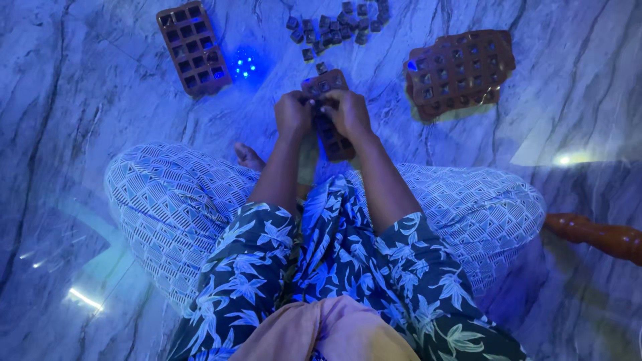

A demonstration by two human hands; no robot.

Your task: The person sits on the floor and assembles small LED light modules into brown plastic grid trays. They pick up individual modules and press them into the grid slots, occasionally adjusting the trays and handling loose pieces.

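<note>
I sit cross-legged on a marble floor under blue light. Both hands grip a brown silicone mould tray held upright in front of my knees. My left hand clasps its left side and my right hand its right side, thumbs pressing on the cavities near the top. Small dark square pieces lie scattered on the floor just beyond the tray.
An empty brown mould tray lies at the far left, next to a blue glare spot. A stack of brown mould trays rests at the far right. A wooden furniture leg juts in at the right edge.
</note>
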